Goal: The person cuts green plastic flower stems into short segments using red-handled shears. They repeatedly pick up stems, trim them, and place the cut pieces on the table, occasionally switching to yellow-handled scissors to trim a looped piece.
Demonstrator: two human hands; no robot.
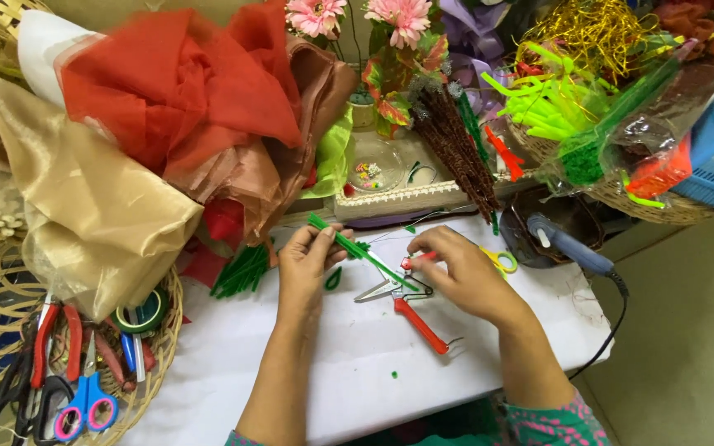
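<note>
Surface: White tabletop (349, 355), crowded at the back and left with craft supplies; I see it from above.
Left hand: My left hand (306, 268) is closed in a pinch, thumb and fingertips gripping one end of a green stem wire (357, 248) that slants down to the right.
Right hand: My right hand (460, 272) curls palm down over the red-handled pliers (406, 301), fingers bent onto the upper handle; I cannot tell how firmly it grips.
Pliers: Lying on the table between both hands, metal tip pointing left, one red handle stretching toward me.
Arms: Both forearms reach in from the bottom edge, the right sleeve patterned.
Nearby: Yellow scissors (502, 261) peek out just behind the right hand; a glue gun (568, 245) rests at the right.
Left side: Wicker basket (163, 347) holding scissors and tape; gold and red fabric (167, 107) piled above.
Hidden: Right fingertips and the wire's lower end overlap, so contact there is unclear.
</note>
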